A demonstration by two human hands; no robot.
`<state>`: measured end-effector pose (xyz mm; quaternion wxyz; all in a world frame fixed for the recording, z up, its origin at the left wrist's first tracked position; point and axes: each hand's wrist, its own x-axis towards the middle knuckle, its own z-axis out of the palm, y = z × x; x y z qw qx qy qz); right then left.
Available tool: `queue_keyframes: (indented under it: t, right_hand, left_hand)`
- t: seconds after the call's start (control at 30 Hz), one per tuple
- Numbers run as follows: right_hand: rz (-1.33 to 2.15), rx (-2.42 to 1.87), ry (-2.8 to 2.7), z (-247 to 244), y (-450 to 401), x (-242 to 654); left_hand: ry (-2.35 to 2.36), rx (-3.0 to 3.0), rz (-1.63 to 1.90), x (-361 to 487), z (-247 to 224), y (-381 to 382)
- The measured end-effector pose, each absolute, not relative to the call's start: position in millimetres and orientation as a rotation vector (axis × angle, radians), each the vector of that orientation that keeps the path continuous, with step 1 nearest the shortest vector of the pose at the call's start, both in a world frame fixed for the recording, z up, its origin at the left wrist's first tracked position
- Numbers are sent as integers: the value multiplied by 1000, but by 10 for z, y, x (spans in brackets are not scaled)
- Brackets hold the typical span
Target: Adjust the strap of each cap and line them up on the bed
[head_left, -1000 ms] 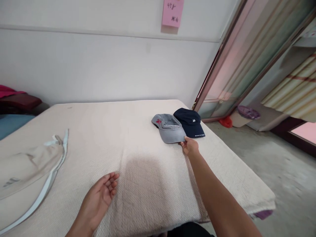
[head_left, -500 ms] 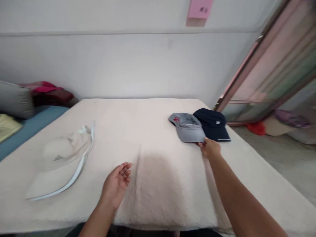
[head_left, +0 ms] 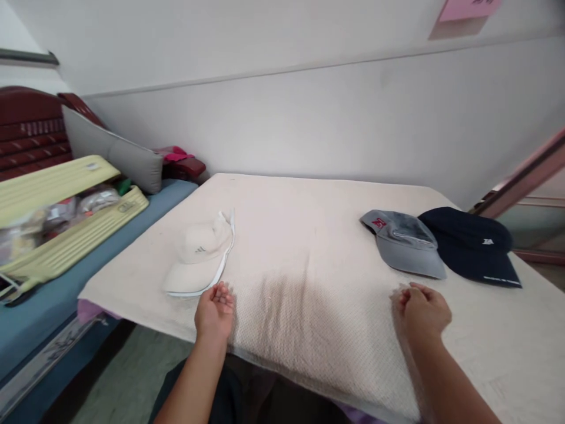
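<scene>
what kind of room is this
Probably a living room in a home: a dark red slatted backrest rises behind a blue seat pad with a grey cushion on it, beside a cream cloth-covered surface.

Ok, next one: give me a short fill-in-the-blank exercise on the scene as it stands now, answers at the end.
1. The left hand is by the ____ of the cream cap.
2. The right hand is nearest to the gray cap, whose emblem is ____.
3. In the view, the navy cap lies to the ____ of the gray cap.
4. The pink note is on the ____.

Missing words: brim; red; right; wall.
</scene>
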<state>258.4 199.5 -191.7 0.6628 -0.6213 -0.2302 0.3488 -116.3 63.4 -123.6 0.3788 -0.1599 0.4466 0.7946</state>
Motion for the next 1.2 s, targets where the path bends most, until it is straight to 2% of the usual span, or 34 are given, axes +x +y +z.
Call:
queue_keyframes:
  t: [0.2,0.6,0.73,1.0,1.2]
  right_hand:
    - [805,-1276,-625,-1902,1849,2266]
    - [1060,-1419,-596,-1737,1971,2306]
    - [1229,-1363,-644,-1624,1905,2138]
    - [1547,-1198,-889,-1420,1644,1431]
    - [1919,-816,-992,-1303,1461,1072]
  left_hand:
    - [1191,-441,2098,-1495,-1244,412]
    - [1302,-203,2089,-1612,-1202,471]
    - [1330,-12,2046,-1599,-1148,632]
    - [1456,427,2219,-1480,-1008,677]
    - [1400,858,1989,-905,-999,557]
